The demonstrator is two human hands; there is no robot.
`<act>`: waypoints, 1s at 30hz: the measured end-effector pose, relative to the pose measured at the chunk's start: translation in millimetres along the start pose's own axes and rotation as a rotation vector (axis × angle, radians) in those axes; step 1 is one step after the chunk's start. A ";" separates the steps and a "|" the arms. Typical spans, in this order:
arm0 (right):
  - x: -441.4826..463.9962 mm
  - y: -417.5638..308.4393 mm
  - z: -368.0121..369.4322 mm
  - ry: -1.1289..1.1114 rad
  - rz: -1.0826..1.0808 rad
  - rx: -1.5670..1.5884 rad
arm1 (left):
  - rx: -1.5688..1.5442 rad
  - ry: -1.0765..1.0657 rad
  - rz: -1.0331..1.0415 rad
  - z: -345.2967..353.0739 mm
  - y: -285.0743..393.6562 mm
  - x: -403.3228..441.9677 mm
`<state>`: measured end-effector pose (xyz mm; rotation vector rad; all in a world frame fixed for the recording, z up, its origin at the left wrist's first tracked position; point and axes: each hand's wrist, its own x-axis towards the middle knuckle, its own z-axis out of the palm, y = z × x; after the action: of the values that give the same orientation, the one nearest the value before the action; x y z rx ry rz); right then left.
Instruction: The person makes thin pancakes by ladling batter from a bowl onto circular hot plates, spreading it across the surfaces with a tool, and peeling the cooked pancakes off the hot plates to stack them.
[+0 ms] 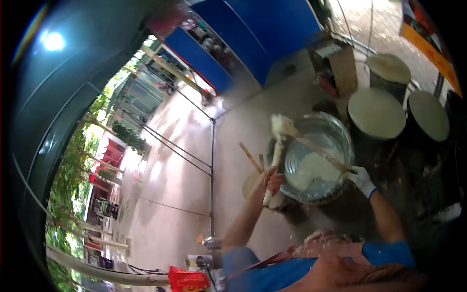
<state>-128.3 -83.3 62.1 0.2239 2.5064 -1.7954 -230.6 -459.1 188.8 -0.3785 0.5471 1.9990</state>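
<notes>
My bare left hand (273,180) is wrapped round a thick pale wooden stick (277,155) at the basin's left side. My right hand (361,180), in a white glove with a blue cuff, grips the end of a longer wooden stick (318,150) that slants across the basin. Both sticks meet at a white, sticky-looking lump (279,123) above the basin's far left edge. Below them is a wide, shiny metal basin (350,146) with a smooth white mass (315,169) in its near part.
Several drums with round pale lids (376,114) stand at the right. A cardboard box (343,70) is beyond the basin. To the left are a round wooden piece (252,185) and a metal rail (212,170). A red bag (188,279) lies at the bottom.
</notes>
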 end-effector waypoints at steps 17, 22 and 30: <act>-226.2 81.3 -99.5 0.484 0.499 -0.323 | 0.125 0.035 -0.708 67.3 -109.2 233.7; -300.8 115.6 -172.7 0.879 0.410 -0.234 | 0.394 -0.565 -0.937 125.0 -229.7 337.6; -503.1 223.5 -206.2 1.080 0.752 -0.392 | 0.032 -0.081 -1.362 197.9 -534.8 506.8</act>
<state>410.6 137.6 -17.7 2.1994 2.5423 -0.9099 2.5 241.4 -3.1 -0.4632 0.1452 0.6821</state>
